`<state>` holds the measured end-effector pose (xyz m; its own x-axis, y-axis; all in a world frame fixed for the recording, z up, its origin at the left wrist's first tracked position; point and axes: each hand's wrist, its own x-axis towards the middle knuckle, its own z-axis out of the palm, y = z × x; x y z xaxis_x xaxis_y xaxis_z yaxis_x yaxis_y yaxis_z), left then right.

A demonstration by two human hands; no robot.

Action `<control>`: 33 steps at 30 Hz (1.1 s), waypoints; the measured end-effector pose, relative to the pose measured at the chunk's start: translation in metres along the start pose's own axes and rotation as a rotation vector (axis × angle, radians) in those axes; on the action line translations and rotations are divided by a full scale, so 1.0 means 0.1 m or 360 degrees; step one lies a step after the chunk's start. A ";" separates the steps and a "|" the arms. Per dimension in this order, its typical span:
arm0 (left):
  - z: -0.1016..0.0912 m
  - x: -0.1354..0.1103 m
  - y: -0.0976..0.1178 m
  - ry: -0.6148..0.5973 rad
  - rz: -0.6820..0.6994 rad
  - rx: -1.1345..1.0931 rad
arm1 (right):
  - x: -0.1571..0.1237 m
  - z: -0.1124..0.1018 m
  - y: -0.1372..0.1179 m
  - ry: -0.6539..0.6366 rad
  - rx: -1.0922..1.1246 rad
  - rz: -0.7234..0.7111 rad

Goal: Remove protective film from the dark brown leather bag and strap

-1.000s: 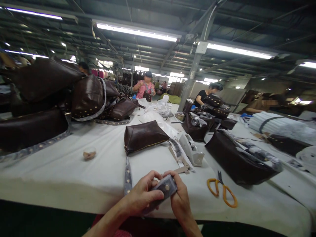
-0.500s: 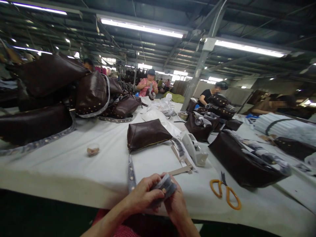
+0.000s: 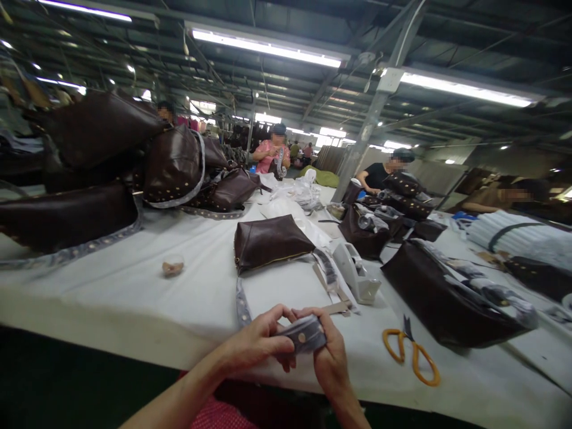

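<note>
Head view: both hands meet over the near edge of the white-covered worktop (image 3: 201, 319), grasping a folded studded strap (image 3: 304, 337) in greyish film. The left hand (image 3: 257, 341) has its thumb pressed along the near face of the strap, beside a round gold stud, while the right hand (image 3: 331, 357) curls its fingers around the other end. Half a second ago the strap stood more tilted and the right fingers were mostly hidden behind it; now it lies closer to level, its stud faces the camera, and the right fingers show over the top corner. Beyond the hands, a dark brown leather bag (image 3: 273, 243) with a gold zip rests where it did, a second studded strap length (image 3: 242, 302) running from its left corner toward the left hand; whether that joins the held strap cannot be told. To the right, the tape dispenser (image 3: 356, 275), orange-handled scissors (image 3: 408, 330) and larger brown bag (image 3: 447, 298) also keep their places.
</note>
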<state>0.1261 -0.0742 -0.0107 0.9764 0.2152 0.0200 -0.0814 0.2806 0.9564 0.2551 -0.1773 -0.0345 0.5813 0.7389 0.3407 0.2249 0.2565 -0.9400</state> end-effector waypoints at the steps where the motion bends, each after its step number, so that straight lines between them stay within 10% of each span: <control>1: -0.03 0.00 -0.03 -0.0032 0.0023 -0.0019 | -0.01 0.05 0.01 0.0033 0.0186 0.0097; 7: -0.19 0.07 -0.16 -0.0173 0.0163 -0.0008 | 0.00 0.32 0.07 0.0183 0.1045 0.0549; 14: -0.24 0.07 -0.18 -0.0251 0.0034 0.0151 | -0.04 0.38 0.21 -0.0096 0.0941 0.0812; 21: -0.14 0.11 -0.02 -0.0105 -0.0166 0.0165 | 0.23 -0.08 0.20 -0.0427 -0.0851 -0.0816; 24: -0.09 0.16 0.06 -0.0087 -0.0158 0.0241 | 0.32 -0.16 0.15 -0.0463 -0.1160 -0.1153; 33: -0.35 0.18 0.06 -0.0308 -0.0035 0.0187 | 0.26 -0.01 0.22 0.0015 -0.0503 -0.0256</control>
<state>0.1358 -0.0358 -0.0144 0.9988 0.0236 0.0434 -0.0468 0.1698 0.9844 0.2758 -0.1532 -0.0465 0.5258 0.6986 0.4853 0.5441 0.1623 -0.8232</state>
